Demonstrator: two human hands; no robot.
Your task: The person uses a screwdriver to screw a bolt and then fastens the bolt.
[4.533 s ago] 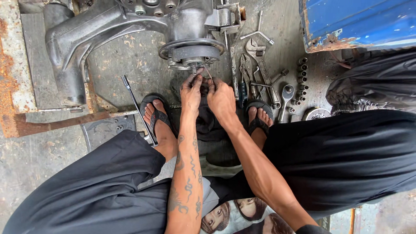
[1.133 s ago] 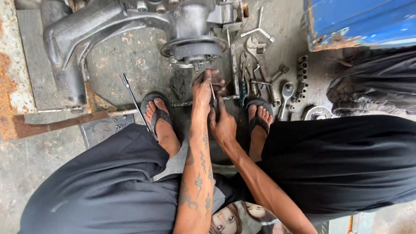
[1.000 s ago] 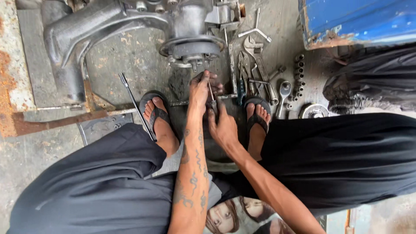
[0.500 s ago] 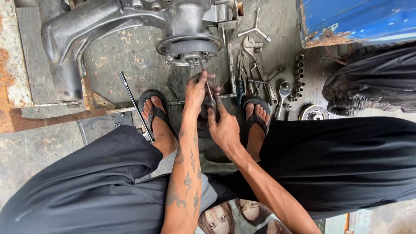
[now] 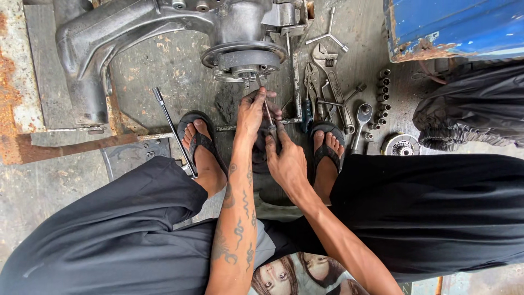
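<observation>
A large grey cast-metal housing (image 5: 136, 33) lies on the floor ahead of me, with a round flange (image 5: 243, 57) facing my feet. My left hand (image 5: 252, 112) and my right hand (image 5: 286, 158) both grip a thin metal tool (image 5: 267, 112), a screwdriver-like shaft. Its tip reaches up to the underside of the flange. The left hand holds the shaft higher up, near the tip. The right hand holds the lower end, the handle hidden in its fingers. My two sandalled feet stand on either side of the hands.
Wrenches, pliers and a ratchet (image 5: 327, 82) lie right of the housing, with a row of sockets (image 5: 382, 95) and a round bearing part (image 5: 401, 146) beyond. A long extension bar (image 5: 172, 128) lies by my left foot. A blue metal box (image 5: 453, 27) stands far right.
Both hands have crept forward with the tool, so its tip now meets the flange. Earlier they worked bare-fingered right at the flange.
</observation>
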